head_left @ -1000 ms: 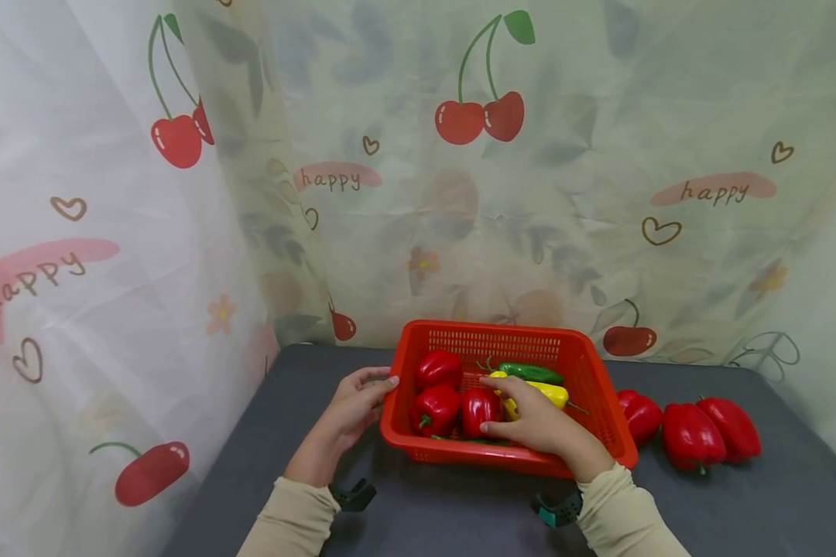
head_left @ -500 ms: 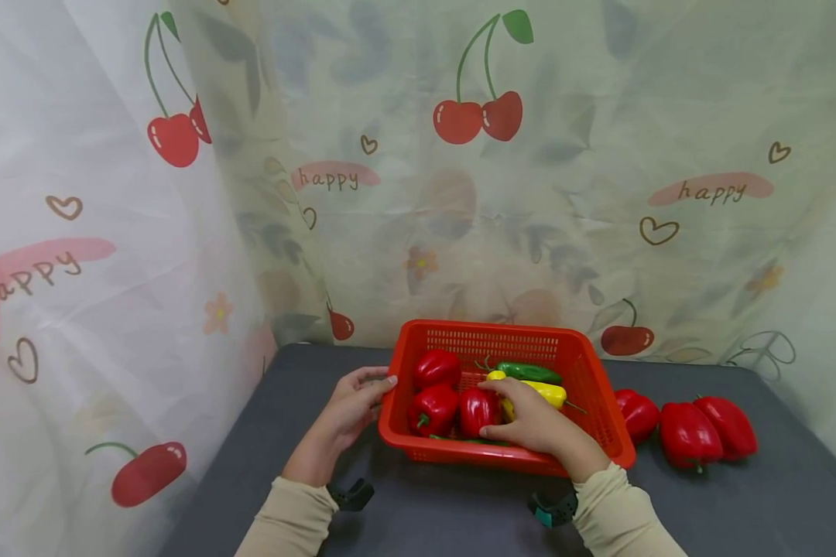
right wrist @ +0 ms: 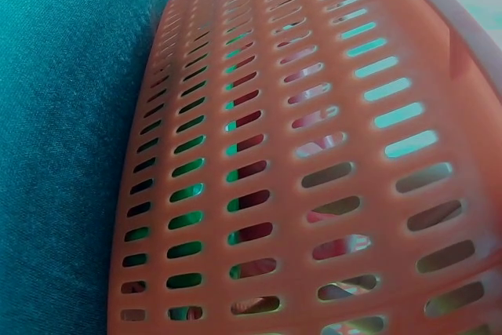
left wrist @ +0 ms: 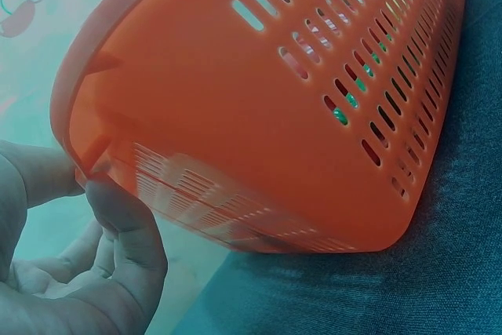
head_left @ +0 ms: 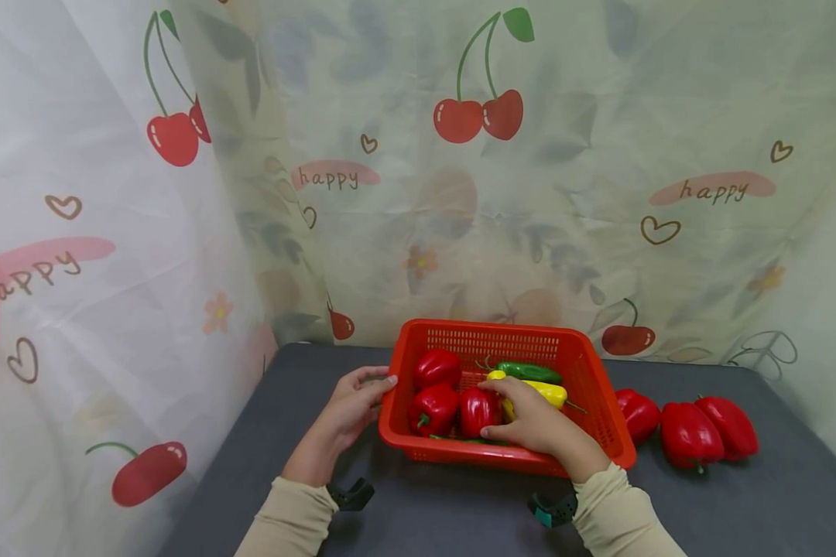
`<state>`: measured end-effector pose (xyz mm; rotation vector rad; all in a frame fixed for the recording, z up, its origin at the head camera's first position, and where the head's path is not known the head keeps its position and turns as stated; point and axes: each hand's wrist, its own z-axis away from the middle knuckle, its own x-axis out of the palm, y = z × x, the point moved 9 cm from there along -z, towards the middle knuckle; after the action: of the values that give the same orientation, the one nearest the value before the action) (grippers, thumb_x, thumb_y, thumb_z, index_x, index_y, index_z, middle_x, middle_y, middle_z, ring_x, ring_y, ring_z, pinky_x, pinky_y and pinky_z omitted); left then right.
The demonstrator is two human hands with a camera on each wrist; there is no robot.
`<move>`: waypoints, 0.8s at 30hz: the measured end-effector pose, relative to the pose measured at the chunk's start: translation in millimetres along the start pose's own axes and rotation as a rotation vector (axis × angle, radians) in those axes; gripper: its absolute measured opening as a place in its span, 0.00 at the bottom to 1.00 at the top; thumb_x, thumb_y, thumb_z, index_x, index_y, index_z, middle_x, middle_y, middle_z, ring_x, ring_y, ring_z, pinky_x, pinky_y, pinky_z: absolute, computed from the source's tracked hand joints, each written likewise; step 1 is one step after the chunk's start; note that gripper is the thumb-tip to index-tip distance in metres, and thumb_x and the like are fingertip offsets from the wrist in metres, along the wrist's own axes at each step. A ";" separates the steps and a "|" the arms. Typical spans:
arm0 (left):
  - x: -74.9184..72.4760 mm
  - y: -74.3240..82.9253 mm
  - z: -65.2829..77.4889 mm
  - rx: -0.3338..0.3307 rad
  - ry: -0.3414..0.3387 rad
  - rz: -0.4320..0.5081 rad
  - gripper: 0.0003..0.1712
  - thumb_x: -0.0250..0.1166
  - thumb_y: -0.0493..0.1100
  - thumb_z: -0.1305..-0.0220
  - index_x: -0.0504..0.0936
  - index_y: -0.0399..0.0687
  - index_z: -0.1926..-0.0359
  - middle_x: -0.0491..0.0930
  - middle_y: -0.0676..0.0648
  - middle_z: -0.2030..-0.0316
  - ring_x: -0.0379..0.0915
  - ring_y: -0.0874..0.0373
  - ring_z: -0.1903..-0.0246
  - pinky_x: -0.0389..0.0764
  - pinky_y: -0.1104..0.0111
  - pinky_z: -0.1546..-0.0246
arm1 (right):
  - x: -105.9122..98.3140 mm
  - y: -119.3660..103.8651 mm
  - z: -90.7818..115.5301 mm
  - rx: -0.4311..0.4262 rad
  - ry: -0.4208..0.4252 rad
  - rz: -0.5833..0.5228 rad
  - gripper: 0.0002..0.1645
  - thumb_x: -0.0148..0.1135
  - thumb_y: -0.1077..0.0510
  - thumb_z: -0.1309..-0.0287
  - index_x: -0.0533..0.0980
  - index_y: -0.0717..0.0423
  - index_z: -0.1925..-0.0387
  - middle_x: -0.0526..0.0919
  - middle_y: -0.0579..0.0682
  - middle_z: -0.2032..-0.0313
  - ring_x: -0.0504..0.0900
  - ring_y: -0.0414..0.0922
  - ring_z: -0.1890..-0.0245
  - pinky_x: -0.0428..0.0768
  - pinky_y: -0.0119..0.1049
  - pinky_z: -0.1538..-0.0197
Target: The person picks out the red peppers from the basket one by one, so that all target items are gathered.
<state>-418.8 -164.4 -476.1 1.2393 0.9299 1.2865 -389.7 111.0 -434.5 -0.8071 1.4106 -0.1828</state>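
Note:
A red slotted plastic basket stands on the dark table, holding several peppers. My left hand pinches its left rim between thumb and finger, as the left wrist view shows close up. Inside, my right hand grips a red bell pepper, thumb on the near side and fingers on the far side. Two more red bell peppers lie to its left. Yellow peppers and a long green pepper lie behind the right hand, partly covered by it. The right wrist view shows only the basket's slotted wall.
Outside the basket, three red bell peppers sit together on the table to the right. A printed curtain with cherries and hearts hangs behind and along the left side.
The view shifts very slightly. Both hands, the basket and the peppers otherwise stay as they were.

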 end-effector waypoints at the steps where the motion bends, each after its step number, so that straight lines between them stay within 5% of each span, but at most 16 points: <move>1: -0.1 0.1 0.1 0.002 0.002 -0.002 0.25 0.71 0.45 0.27 0.77 0.41 0.35 0.88 0.39 0.48 0.88 0.54 0.58 0.90 0.61 0.53 | -0.1 0.0 0.2 0.000 0.000 0.000 0.44 0.82 0.50 0.46 0.75 0.51 0.29 0.77 0.57 0.30 0.72 0.62 0.28 0.70 0.67 0.27; 24: -0.5 -1.7 -2.0 -0.002 0.017 0.011 0.24 0.71 0.44 0.28 0.78 0.42 0.35 0.88 0.40 0.49 0.87 0.54 0.57 0.90 0.61 0.53 | -0.4 -1.7 0.2 0.017 -0.002 -0.028 0.47 0.85 0.53 0.50 0.75 0.50 0.29 0.77 0.57 0.30 0.74 0.60 0.30 0.76 0.64 0.31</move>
<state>-420.6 -164.4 -478.1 1.2353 0.9345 1.3081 -389.0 110.1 -433.2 -0.8127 1.3951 -0.2156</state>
